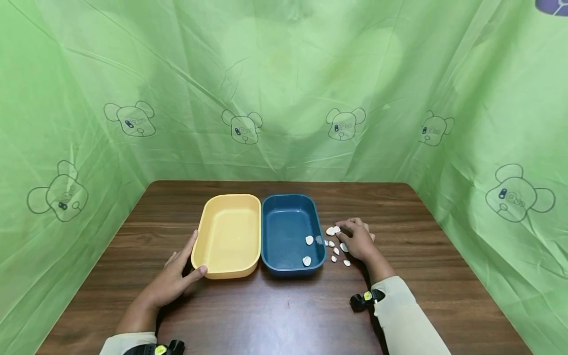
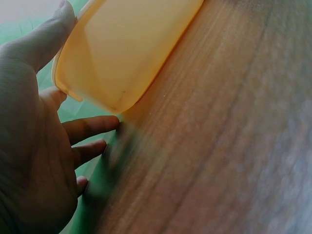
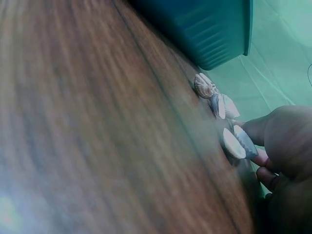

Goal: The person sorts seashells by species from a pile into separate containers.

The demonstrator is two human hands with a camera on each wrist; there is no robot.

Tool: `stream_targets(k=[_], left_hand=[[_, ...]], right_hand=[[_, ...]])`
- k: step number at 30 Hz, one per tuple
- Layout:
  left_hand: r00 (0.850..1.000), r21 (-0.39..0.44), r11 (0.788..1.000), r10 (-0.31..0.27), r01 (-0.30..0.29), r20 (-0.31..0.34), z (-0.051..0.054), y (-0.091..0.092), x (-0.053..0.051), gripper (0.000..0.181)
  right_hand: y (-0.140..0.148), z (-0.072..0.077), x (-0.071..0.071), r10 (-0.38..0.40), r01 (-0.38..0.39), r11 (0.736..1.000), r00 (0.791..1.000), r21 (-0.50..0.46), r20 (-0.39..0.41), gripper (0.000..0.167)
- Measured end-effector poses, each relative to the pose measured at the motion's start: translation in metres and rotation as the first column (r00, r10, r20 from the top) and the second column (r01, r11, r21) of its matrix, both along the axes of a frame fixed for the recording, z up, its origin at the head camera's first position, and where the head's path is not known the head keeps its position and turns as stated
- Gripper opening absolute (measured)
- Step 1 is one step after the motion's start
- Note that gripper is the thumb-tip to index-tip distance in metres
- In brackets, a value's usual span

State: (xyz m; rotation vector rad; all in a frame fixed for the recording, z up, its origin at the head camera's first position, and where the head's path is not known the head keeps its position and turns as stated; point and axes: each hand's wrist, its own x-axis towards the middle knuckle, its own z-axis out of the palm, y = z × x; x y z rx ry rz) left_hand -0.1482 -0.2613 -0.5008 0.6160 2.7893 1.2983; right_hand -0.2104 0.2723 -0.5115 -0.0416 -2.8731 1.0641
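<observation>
My left hand (image 1: pixel 177 271) rests at the near left corner of a yellow tray (image 1: pixel 255 272). In the left wrist view its thumb lies on the tray's rim, and the other fingers extend along the outside. My right hand (image 1: pixel 358 241) is low over the table, right of a blue tray (image 1: pixel 288 270), pinching a white seashell (image 1: pixel 337 229) between thumb and forefinger. Around these fingers lie several more seashells (image 1: pixel 336 251), some ribbed in the right wrist view, where the fingertips are partly hidden. Inside the blue tray are two white shells (image 1: pixel 306 261).
The trays stand side by side on a dark wooden table (image 1: pixel 284 310). Green curtains (image 1: pixel 284 158) with printed bear heads enclose the table's back and sides. Loose shells lie close to the blue tray's right wall.
</observation>
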Motion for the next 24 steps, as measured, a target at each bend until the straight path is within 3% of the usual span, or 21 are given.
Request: stream_targets(k=[24], left_hand=[[1.0,0.0,1.0,0.004,-0.004,-0.015,-0.0003,0.0002,0.0014,0.097]], right_hand=[[0.0,-0.0038,0.002,-0.07,0.061,0.993,0.994,-0.101,-0.084,0.03]])
